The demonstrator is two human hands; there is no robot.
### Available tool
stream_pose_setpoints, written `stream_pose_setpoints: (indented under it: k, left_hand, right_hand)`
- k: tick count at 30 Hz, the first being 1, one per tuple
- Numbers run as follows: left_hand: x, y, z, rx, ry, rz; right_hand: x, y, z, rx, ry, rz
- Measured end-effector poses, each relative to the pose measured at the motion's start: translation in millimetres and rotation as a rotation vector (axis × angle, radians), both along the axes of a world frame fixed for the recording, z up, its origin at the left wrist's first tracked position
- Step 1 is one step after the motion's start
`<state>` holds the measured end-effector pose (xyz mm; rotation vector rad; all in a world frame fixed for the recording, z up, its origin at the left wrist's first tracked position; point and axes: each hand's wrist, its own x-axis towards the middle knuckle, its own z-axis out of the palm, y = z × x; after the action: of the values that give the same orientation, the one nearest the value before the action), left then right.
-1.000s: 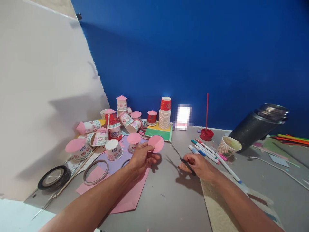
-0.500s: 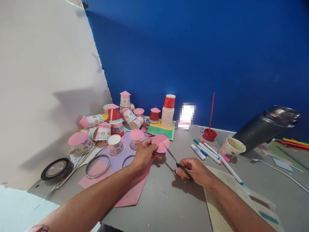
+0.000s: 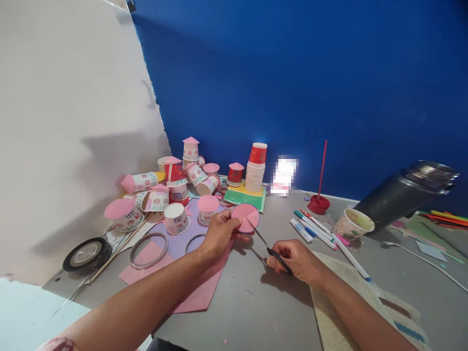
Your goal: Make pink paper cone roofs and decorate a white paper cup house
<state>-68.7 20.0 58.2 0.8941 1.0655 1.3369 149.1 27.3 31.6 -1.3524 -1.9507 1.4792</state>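
Observation:
My left hand (image 3: 223, 232) pinches the left edge of a pink paper circle (image 3: 243, 214) that has a dark outline, holding it above the table. Black-handled scissors (image 3: 277, 256) are gripped in my right hand (image 3: 298, 263), fingers through the loops. Their blades point up and left and reach the circle near its middle, where a line runs across the paper. Left of my left hand stands a decorated paper cup (image 3: 208, 217) with a pink disc on top. Beside it is another decorated cup (image 3: 176, 225) with a bare white top.
Several decorated paper cups with pink cone roofs (image 3: 172, 160) crowd the back left. A cup stack (image 3: 255, 176) rises behind. Tape rolls (image 3: 149, 267) and pink paper (image 3: 199, 295) lie left. Markers (image 3: 321, 234), a patterned cup (image 3: 340, 229) and a black flask (image 3: 395, 195) are right.
The view has shifted slightly. The paper circle sits a touch further right and is turned a little; both hands keep their grips.

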Motion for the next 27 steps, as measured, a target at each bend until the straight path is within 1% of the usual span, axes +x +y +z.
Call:
stream_pose_setpoints:
  k: [4, 9, 13, 16, 27]
  left_hand:
    - [-0.7, 0.9, -1.6, 0.0, -0.005, -0.019]
    - [-1.0, 0.9, -2.2, -0.009, -0.017, -0.028]
    - [-0.7, 0.5, -2.3, -0.021, -0.074, -0.029]
    - [-0.8, 0.7, -2.3, -0.03, -0.08, -0.034]
    - [-2.5, 0.3, -4.3, -0.053, -0.093, -0.054]
  right_hand:
    - [-0.1, -1.8, 2.1, 0.016, -0.004, -0.006]
    - [-1.7, -2.9, 3.8, -0.005, 0.019, -0.022]
    - [-2.8, -3.1, 3.3, -0.014, 0.021, -0.027]
    - [-2.7, -2.8, 2.0, -0.019, 0.01, -0.032]
    - [-2.7, -3.0, 1.4, -0.016, 0.011, -0.008]
